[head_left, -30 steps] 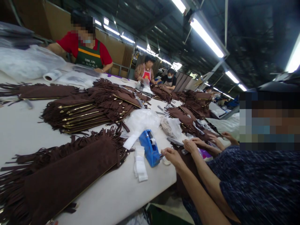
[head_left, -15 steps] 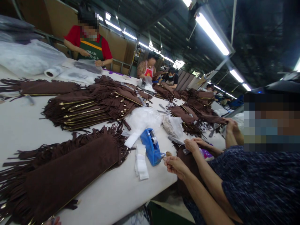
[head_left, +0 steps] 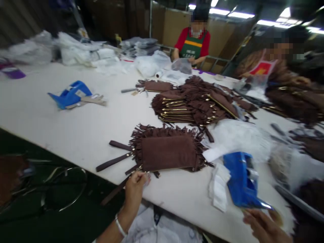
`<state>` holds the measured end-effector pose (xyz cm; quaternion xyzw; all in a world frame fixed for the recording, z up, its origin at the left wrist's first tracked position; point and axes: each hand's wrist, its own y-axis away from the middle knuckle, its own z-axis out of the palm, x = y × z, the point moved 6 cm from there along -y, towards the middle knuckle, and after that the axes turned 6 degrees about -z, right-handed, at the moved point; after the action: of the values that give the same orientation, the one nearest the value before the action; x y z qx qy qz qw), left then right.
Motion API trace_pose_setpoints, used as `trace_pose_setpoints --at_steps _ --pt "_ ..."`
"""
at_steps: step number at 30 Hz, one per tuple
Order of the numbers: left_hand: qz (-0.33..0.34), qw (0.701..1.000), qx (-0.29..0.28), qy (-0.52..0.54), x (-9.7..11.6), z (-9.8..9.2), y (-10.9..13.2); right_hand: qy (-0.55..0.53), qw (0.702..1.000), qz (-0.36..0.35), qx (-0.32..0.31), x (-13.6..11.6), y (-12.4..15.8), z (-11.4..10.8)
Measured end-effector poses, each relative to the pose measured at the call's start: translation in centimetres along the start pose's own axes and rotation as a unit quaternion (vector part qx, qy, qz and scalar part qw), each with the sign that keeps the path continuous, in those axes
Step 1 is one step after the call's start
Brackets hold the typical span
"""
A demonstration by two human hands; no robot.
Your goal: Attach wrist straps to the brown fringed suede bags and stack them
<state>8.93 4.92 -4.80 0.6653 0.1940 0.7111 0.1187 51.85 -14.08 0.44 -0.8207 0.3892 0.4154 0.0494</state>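
- The left hand (head_left: 134, 189) is seen at 6 o'clock of the view, a bracelet on its wrist.
- Its fingers (head_left: 141, 175) are closed in a pinch on the near left corner of the fringed bag (head_left: 168, 152).
- The bag is laid flat on the white table (head_left: 76, 131), near its front edge; dark straps (head_left: 113, 162) are spread from it towards 8 o'clock.
- The right hand is not shown.
- A blue tape dispenser (head_left: 240, 180) is set at 3 o'clock of the bag, with white strips (head_left: 217, 187) between them.
- A blurred hand (head_left: 263, 226), seemingly a co-worker's, is seen at 5 o'clock by the dispenser's tip; its grip cannot be told.
- A stack of bags (head_left: 194, 104) is piled at 1 o'clock.
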Motion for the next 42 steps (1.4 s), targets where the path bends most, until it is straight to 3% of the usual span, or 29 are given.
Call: trace_pose_setpoints --at_steps 3,7,9,12,20,30,36,42 --pt "0.01 1.0 -0.003 0.022 -0.1 -0.1 0.1 -0.049 0.989 -0.074 -0.122 -5.5 1.9 7.7" --pt "0.007 0.999 -0.03 0.04 -0.3 0.0 0.6 -0.152 0.927 -0.179 -0.293 -15.1 5.1 18.8" --pt "0.002 0.999 -0.031 0.039 -0.3 0.0 0.6 -0.162 0.9 -0.214 -0.345 -18.5 5.9 22.6" --pt "0.007 0.999 -0.022 0.023 0.0 0.0 0.6 -0.155 0.87 -0.269 -0.384 -21.3 6.5 25.9" --pt "0.011 1.0 -0.02 0.001 -0.2 -0.4 0.5 -0.088 0.855 -0.34 -0.382 -22.6 6.5 28.0" --pt "0.029 0.998 -0.053 0.001 0.0 -0.6 0.6 0.042 0.834 -0.405 -0.373 -23.8 6.5 28.2" --pt "-0.006 0.998 -0.06 0.018 -0.1 -0.8 0.2 0.196 0.795 -0.456 -0.349 -24.8 7.2 28.4" --pt "-0.064 0.994 -0.079 0.038 -0.4 -0.9 0.1 0.246 0.781 -0.464 -0.339 -25.2 7.4 28.5"
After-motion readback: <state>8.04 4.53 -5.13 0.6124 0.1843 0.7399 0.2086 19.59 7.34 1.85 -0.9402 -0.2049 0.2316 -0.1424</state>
